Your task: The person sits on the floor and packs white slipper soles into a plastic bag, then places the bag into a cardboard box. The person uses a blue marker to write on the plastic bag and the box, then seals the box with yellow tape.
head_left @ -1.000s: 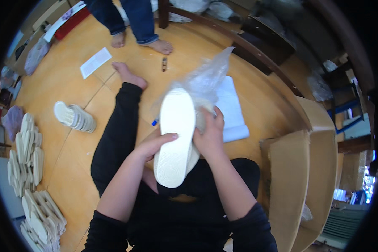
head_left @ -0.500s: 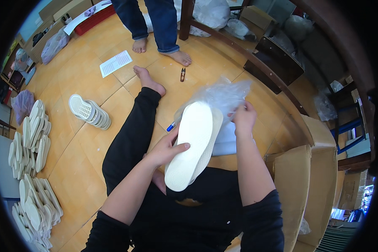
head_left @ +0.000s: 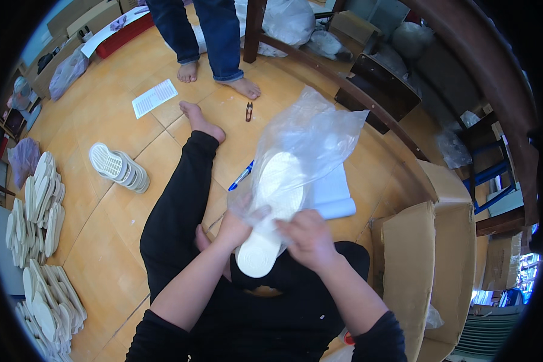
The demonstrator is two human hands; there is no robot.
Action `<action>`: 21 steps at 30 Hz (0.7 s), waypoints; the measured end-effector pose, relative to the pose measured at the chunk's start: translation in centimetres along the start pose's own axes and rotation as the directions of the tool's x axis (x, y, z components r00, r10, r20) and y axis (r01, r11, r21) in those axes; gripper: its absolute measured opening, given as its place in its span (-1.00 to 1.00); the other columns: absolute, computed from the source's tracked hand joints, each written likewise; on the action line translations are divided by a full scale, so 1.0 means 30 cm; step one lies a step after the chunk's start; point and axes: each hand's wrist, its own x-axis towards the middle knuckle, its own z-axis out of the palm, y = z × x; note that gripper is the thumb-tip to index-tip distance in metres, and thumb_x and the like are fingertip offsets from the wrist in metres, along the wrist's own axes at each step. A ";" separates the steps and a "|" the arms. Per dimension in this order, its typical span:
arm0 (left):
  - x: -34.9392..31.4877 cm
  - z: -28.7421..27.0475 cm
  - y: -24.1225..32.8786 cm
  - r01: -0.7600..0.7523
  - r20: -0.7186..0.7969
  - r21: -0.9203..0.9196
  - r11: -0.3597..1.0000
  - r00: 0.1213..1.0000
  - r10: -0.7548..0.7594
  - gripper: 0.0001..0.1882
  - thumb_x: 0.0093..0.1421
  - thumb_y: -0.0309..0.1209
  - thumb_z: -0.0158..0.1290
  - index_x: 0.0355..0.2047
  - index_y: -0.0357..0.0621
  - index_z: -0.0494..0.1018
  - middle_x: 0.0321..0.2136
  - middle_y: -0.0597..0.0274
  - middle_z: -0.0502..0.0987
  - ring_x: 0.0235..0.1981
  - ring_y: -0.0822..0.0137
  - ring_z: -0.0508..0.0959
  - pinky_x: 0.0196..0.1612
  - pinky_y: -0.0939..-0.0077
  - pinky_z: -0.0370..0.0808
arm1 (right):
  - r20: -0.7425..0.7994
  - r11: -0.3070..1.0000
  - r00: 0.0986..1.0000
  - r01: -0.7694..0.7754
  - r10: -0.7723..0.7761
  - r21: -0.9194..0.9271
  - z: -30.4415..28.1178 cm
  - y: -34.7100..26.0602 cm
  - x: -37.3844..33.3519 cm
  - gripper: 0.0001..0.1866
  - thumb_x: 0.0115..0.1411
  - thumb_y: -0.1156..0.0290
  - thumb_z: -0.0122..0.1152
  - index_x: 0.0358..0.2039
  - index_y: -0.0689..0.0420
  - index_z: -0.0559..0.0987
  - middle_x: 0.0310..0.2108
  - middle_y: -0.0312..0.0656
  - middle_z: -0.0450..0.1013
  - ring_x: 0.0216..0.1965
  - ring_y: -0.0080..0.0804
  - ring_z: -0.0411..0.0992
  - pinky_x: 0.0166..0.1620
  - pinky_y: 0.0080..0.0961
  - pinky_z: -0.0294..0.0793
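sheet [head_left: 154, 98] is lying on the floor [head_left: 111, 223] | co-worker [head_left: 220, 36] is standing barefoot near it | snips [head_left: 248, 111] are resting near the co-worker's foot [head_left: 245, 88] | purple bag [head_left: 24, 160] is slumping at far left

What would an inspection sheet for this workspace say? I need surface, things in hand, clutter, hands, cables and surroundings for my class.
Surface: yellowish tiled floor, joints visible.
Things in hand: white sole, near end uncovered, far end seen through a clear plastic bag.
Clutter: blue pen, small snips, printed sheet; stacked white soles and larger sole piles at left.
Hands: left hand grips the sole, thumb on top; right hand is at its right side, blurred, grip unclear.
Cables: nothing seen.
Surroundings: open cardboard box at right; another person's bare feet ahead.
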 end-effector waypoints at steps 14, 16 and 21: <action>0.054 0.161 -0.064 -0.198 -0.435 -0.157 0.968 0.894 0.112 -0.70 0.17 -0.51 0.14 -0.06 -0.22 0.57 -0.28 0.06 0.58 -0.04 0.12 0.54 0.06 0.40 0.44 | 0.051 0.914 0.913 -0.407 0.405 0.016 -0.006 -0.134 -0.176 -0.54 0.04 0.43 0.41 -0.01 0.19 0.55 -0.23 0.05 0.46 -0.16 0.01 0.45 -0.08 -0.18 0.44; 0.040 0.203 -0.018 -0.210 -0.553 -0.162 0.964 0.828 0.087 -0.84 0.19 -0.48 0.11 -0.25 -0.21 0.63 -0.31 0.06 0.60 -0.17 0.06 0.58 -0.07 0.33 0.49 | -0.013 0.904 0.915 -0.401 0.404 -0.145 -0.019 -0.145 -0.174 -0.36 0.06 0.38 0.43 0.16 0.24 0.44 0.02 0.21 0.40 0.06 0.11 0.39 0.11 -0.16 0.40; -0.010 0.229 0.009 -0.277 -0.378 -0.120 0.953 0.901 0.214 -0.86 0.17 -0.44 0.16 -0.27 -0.14 0.64 -0.41 0.08 0.56 -0.29 0.01 0.59 -0.19 0.29 0.54 | 0.087 0.648 0.645 -0.762 0.759 0.000 -0.013 -0.104 -0.210 -0.01 0.04 0.35 0.46 0.37 0.33 0.08 0.31 0.26 0.06 0.33 0.11 0.15 0.34 -0.20 0.17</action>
